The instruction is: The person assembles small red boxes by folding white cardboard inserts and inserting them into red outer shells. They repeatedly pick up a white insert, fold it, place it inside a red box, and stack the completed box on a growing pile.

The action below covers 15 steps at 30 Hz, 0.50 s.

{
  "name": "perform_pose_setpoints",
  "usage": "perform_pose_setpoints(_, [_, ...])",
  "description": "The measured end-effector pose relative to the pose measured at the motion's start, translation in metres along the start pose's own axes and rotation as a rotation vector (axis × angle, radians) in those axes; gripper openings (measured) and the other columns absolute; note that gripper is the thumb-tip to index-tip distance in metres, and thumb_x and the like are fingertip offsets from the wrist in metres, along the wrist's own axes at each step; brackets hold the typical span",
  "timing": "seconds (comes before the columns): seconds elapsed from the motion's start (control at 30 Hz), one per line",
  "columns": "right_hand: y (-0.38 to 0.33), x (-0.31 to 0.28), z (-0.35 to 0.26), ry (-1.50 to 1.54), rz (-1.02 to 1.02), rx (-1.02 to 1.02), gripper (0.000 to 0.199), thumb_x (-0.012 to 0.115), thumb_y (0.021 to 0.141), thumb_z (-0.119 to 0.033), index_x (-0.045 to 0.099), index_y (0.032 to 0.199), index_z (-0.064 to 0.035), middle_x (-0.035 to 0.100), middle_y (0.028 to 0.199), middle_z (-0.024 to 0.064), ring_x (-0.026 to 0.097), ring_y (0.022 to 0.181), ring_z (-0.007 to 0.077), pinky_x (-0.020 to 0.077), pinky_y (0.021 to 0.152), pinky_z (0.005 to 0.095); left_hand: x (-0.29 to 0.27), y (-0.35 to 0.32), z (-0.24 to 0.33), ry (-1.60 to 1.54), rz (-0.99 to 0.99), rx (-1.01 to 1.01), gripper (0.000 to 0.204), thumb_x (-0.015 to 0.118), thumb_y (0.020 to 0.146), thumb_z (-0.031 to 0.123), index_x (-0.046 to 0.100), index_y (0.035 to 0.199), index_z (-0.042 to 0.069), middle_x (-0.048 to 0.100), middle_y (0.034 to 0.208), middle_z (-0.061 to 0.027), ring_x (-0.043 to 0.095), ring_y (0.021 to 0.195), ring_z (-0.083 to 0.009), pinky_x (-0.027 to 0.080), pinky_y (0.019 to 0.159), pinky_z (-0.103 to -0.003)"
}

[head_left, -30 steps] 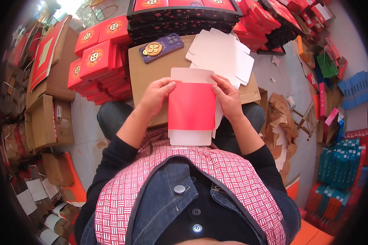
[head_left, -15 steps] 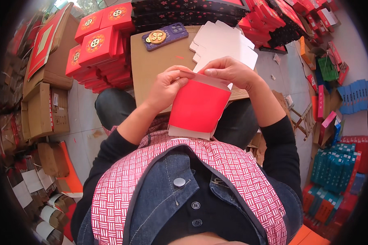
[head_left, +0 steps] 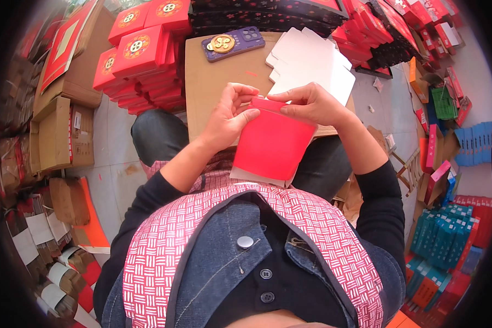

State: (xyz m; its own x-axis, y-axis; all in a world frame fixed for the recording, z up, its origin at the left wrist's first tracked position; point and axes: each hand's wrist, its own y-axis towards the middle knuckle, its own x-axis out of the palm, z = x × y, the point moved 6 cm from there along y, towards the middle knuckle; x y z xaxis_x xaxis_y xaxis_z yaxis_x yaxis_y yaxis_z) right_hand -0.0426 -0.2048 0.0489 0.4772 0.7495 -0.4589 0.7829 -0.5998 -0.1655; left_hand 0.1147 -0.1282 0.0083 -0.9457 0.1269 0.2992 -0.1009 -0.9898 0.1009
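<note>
A red cardboard box [head_left: 275, 145] is between my hands above my lap, its smooth red face turned up and a pale flap showing along its lower edge. At its upper left corner, my left hand [head_left: 230, 117] grips it with the thumb on the red face and the fingers curled behind the edge. My right hand [head_left: 311, 105] pinches the top edge between thumb and fingers, where a narrow red strip is folded. The box's underside and the fingertips behind it are hidden.
Beyond my hands a brown cardboard surface [head_left: 213, 82] carries a purple phone [head_left: 240, 42] with a gold round ornament and several white die-cut card blanks [head_left: 311, 63]. Stacked red boxes [head_left: 139, 54] stand at the left. A green basket [head_left: 444, 103] and teal packs [head_left: 443, 232] lie right.
The pale flap at the box's top edge has been folded over, and a red strip shows there now. My left fingers have lifted and spread slightly; the whole view has shifted a little.
</note>
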Motion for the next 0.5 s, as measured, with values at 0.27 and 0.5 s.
perform_pose_setpoints(0.27, [0.002, 0.006, -0.006, -0.041, 0.035, -0.122, 0.030, 0.064, 0.079, -0.006, 0.070, 0.108, -0.0093, 0.071, 0.089, 0.0098, 0.062, 0.074, 0.0091, 0.0508, 0.070, 0.0253, 0.005, -0.004, 0.000, -0.073, 0.002, 0.057, 0.025, 0.056, 0.091, 0.000, 0.047, 0.114, 0.001, 0.050, 0.122, -0.0117, 0.052, 0.112, -0.0181, 0.042, 0.098, -0.030])
perform_pose_setpoints(0.5, [-0.006, 0.006, 0.012, 0.350, 0.226, 0.003, 0.019, 0.059, 0.090, -0.012, 0.070, 0.098, 0.0012, 0.068, 0.098, 0.0127, 0.065, 0.091, 0.0182, 0.0522, 0.082, 0.0304, 0.004, -0.005, -0.018, 0.090, 0.125, 0.162, 0.006, 0.056, 0.091, 0.000, 0.056, 0.097, 0.000, 0.054, 0.115, -0.0101, 0.056, 0.099, -0.0137, 0.046, 0.087, -0.025])
